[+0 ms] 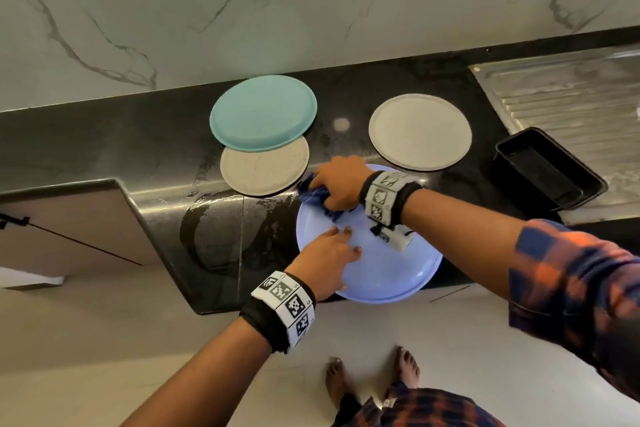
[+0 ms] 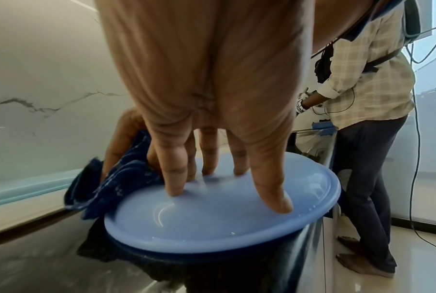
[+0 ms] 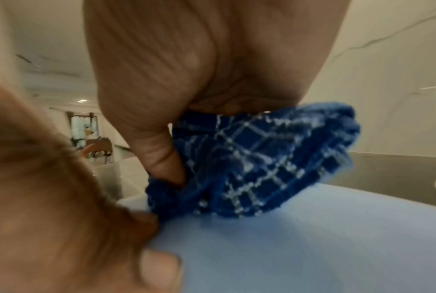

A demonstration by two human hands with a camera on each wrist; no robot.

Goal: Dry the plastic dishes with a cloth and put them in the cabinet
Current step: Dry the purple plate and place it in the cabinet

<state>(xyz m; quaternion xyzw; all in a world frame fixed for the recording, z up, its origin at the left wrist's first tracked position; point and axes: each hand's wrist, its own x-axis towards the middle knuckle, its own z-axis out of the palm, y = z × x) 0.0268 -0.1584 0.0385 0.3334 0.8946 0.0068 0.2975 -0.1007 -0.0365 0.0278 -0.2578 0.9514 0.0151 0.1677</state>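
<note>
A light blue plastic plate lies at the front edge of the black counter, jutting over it. My left hand presses its straight fingers flat onto the plate. My right hand grips a bunched dark blue checked cloth on the plate's far rim. In the right wrist view the cloth sits crumpled under the palm, thumb tucked into it, on the plate. A teal plate overlaps a beige plate; another beige plate lies to the right.
A black rectangular tray sits by the steel drainboard at the right. Wet streaks mark the counter left of the blue plate. A cabinet door shows below the counter at the left. Another person stands further along the counter.
</note>
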